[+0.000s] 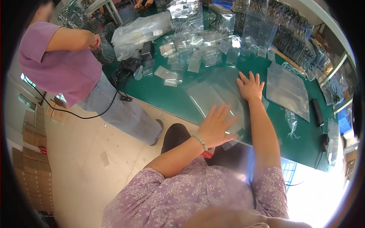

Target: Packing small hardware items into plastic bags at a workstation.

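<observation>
A large clear plastic bag (207, 93) lies flat on the green tabletop in front of me. My left hand (216, 127), with a beaded bracelet at the wrist, rests palm down over its near part, fingers spread. Farther off and to the right, my right hand (251, 86) lies flat with its fingers apart at the bag's right side. Neither hand grips anything. Right of my right hand is a stack of clear plastic bags (288, 91).
Many small clear packets (194, 62) are strewn beyond the bag. A bulky plastic sack (140, 34) and black devices (129, 65) sit at the left back. Bagged cables (296, 34) line the far right. A black bar-shaped device (317, 112) lies right. A co-worker (61, 64) stands left.
</observation>
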The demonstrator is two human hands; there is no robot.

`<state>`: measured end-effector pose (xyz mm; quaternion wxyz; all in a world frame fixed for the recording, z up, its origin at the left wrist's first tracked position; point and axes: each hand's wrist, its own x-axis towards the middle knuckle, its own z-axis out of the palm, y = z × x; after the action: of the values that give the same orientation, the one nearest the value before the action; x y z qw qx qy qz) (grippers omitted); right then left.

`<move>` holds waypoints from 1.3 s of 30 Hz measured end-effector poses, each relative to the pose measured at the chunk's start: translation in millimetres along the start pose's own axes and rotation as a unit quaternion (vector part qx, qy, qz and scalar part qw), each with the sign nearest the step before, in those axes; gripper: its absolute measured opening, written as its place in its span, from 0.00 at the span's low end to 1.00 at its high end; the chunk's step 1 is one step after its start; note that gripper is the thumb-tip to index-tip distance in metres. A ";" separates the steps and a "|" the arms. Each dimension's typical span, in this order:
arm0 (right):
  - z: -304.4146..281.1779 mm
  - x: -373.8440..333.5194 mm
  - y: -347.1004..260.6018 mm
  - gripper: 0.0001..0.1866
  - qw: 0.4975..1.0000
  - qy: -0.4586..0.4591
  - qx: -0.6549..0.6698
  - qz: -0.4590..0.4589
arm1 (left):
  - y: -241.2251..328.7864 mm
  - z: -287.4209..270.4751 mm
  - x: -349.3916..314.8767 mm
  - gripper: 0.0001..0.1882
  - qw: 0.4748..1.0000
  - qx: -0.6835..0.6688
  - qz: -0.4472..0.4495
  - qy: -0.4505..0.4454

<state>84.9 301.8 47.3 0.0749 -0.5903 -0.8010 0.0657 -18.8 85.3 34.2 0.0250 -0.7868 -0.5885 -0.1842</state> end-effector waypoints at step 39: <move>-24.7 -243.1 22.9 0.28 0.757 0.144 0.625 -0.124 | 1.6 -78.8 -167.2 0.24 0.764 -0.470 -0.298 0.326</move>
<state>182.1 76.7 56.9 0.5495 -0.3103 -0.6277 0.4559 -77.8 -88.7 54.5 -0.2136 -0.3777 -0.5898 -0.6810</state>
